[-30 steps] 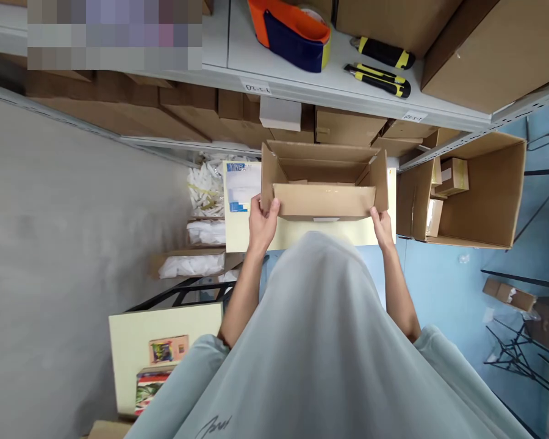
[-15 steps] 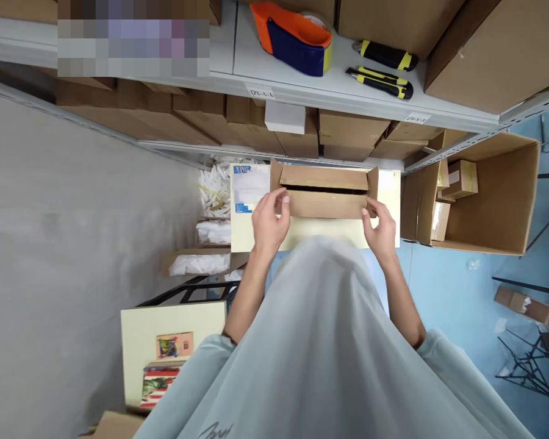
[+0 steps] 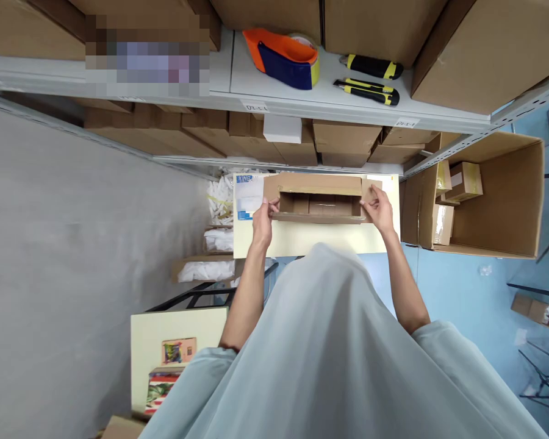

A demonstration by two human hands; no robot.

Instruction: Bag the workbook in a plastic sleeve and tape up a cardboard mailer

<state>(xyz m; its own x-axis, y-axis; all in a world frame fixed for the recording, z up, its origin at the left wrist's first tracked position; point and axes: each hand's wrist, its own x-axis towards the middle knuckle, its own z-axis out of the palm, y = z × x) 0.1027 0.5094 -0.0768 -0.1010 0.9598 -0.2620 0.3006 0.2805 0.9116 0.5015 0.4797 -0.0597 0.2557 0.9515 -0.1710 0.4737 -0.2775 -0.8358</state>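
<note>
A long, narrow cardboard box rests on the cream tabletop, its top open and its inside visible. No contents can be made out in it. At the box's left end, my left hand pinches the side flap. My right hand has thumb and fingers closed on the flap at the right end. The far flap is folded outward, away from me. Left of the box lies a blue-and-white printed sheet, partly covered by the left flap.
Above the table runs a grey shelf carrying an orange-and-blue tape dispenser, utility knives and cartons. A large open carton holding small boxes stands at the right. On the left are white packing materials and a grey wall.
The upper flaps, nearly closed over the opening before, are now spread apart and the inside shows. My hands have moved from the near corners to the side flaps.
</note>
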